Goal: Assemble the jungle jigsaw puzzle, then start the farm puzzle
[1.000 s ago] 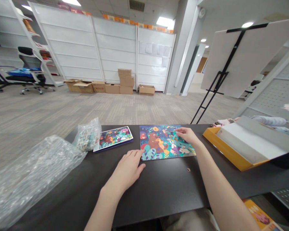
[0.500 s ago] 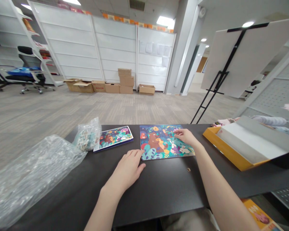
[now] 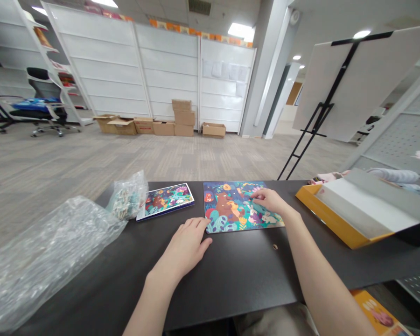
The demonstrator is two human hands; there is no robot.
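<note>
A colourful picture board (image 3: 231, 210) with bears and rabbits lies flat on the dark table (image 3: 231, 275). My left hand (image 3: 189, 242) rests at the board's lower left corner, fingertips on its edge, thumb apart, holding nothing. Over the right part of the board is my right hand (image 3: 269, 200), its thumb and fingers pinched together; anything between them is too small to make out. A small light-coloured piece (image 3: 275, 247) lies on the table below the board. Left of the board sits a folded card (image 3: 168, 200) with a similar picture.
A clear bag of small pieces (image 3: 128, 198) and a large crumpled plastic bag (image 3: 52, 256) lie on the left. At the right stands an open yellow box (image 3: 329, 219). Beyond the table are a black easel (image 3: 315, 121) and cardboard boxes (image 3: 184, 117).
My right hand has shifted very slightly left and down over the board, its fingertips a little closer together. My left hand has stayed in place.
</note>
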